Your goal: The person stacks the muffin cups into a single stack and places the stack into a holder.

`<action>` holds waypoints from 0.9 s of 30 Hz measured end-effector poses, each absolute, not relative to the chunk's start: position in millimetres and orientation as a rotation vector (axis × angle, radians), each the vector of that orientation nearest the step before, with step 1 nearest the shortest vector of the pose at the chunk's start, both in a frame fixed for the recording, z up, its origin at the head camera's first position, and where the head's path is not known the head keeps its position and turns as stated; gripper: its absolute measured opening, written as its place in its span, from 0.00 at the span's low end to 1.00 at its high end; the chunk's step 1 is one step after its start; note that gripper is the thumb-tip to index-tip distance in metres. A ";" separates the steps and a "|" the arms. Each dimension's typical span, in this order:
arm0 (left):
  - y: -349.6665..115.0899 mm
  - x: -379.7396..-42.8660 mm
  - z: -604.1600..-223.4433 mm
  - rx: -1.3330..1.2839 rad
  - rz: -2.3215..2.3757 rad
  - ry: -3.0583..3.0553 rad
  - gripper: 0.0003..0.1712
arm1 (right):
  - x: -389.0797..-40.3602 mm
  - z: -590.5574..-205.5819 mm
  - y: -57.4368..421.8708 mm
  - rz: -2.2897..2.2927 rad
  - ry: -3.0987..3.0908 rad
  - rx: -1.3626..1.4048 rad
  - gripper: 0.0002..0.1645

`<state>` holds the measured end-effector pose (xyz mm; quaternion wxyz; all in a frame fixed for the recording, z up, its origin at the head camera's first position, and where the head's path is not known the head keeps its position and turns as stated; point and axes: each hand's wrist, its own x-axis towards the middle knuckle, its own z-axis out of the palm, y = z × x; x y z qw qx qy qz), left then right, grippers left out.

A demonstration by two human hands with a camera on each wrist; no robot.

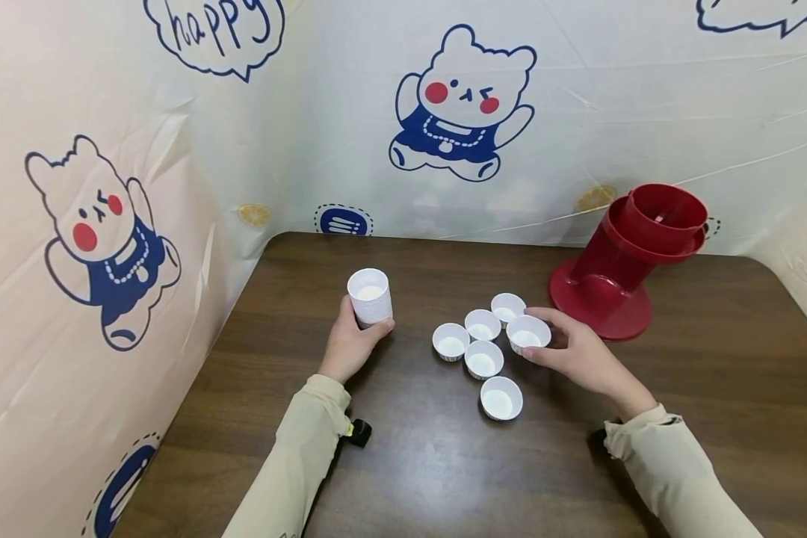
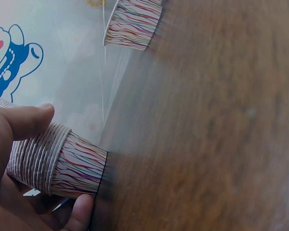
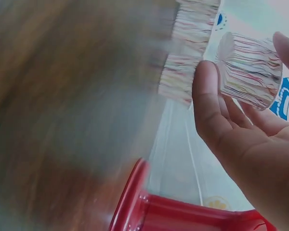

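And here we are, seemingly midway: five single cups (image 1: 483,362) stand loosely grouped on the bench (image 1: 430,467), the nearest a little apart. The right hand (image 1: 581,355) pinches one white cup (image 1: 528,336) between thumb and fingers, clear of the bench and not yet placed. Over on the left, the left hand (image 1: 354,340) has its fingers wrapped round a thick stack of paper cups (image 1: 375,309), so plenty looks left to separate! How many? Can't tell; fingers cover part of the rims. The right wrist view blurs the standing cups and crops the red stand (image 1: 615,273), whose inside is mostly hidden.
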<state>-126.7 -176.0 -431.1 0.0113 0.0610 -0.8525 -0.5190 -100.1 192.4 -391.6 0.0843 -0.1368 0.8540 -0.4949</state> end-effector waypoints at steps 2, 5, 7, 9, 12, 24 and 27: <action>-175.9 -126.4 -430.1 0.192 -1.619 -2.657 0.44 | -100.1 -388.4 190.7 -1.528 2.527 -0.380 0.38; -176.0 -126.0 -429.0 0.192 -1.622 -2.655 0.44 | -101.3 -385.1 187.2 -1.617 2.519 -0.312 0.39; -176.2 -125.8 -428.6 0.194 -1.626 -2.657 0.44 | -102.0 -382.6 183.8 -1.686 2.553 -0.266 0.39; -176.4 -125.6 -428.7 0.196 -1.630 -2.660 0.44 | -103.1 -379.6 179.9 -1.746 2.606 -0.201 0.40; -176.5 -125.0 -428.7 0.202 -1.634 -2.664 0.44 | -105.1 -375.1 174.4 -1.827 2.674 -0.112 0.40; -176.9 -126.3 -431.3 0.199 -1.630 -2.664 0.44 | -111.9 -358.4 153.7 -1.867 2.669 -0.142 0.42; -177.1 -126.7 -431.6 0.199 -1.630 -2.659 0.44 | -115.1 -351.6 146.2 -1.839 2.697 -0.182 0.42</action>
